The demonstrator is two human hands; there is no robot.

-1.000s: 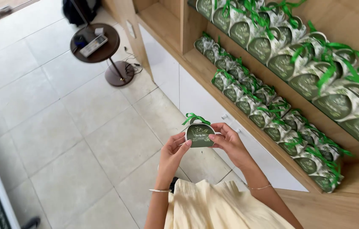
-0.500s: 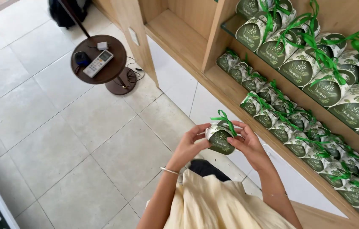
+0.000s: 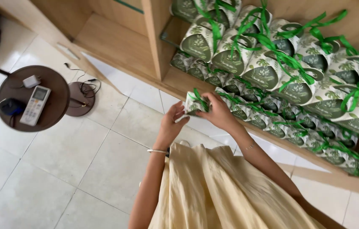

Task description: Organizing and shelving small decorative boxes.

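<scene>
Both my hands hold one small white gift box (image 3: 194, 103) with a green leaf print and a green ribbon bow. My left hand (image 3: 172, 122) grips its near left side and my right hand (image 3: 217, 111) wraps over its right side and top. The box hangs just in front of the lower wooden shelf (image 3: 175, 82), at the left end of a row of matching boxes (image 3: 273, 116). A second, higher row of larger matching boxes (image 3: 268, 70) with green ribbons fills the shelf above.
A round dark side table (image 3: 54, 106) stands at the left, carrying a white remote control (image 3: 35, 105), a white adapter (image 3: 30, 80) and a dark pouch (image 3: 9, 106). Cables (image 3: 87, 87) lie on the tiled floor by its base. My cream skirt (image 3: 213, 191) fills the bottom.
The view has swung right and closer to the shelves. My hands have carried the box up and toward the left end of the lower row.
</scene>
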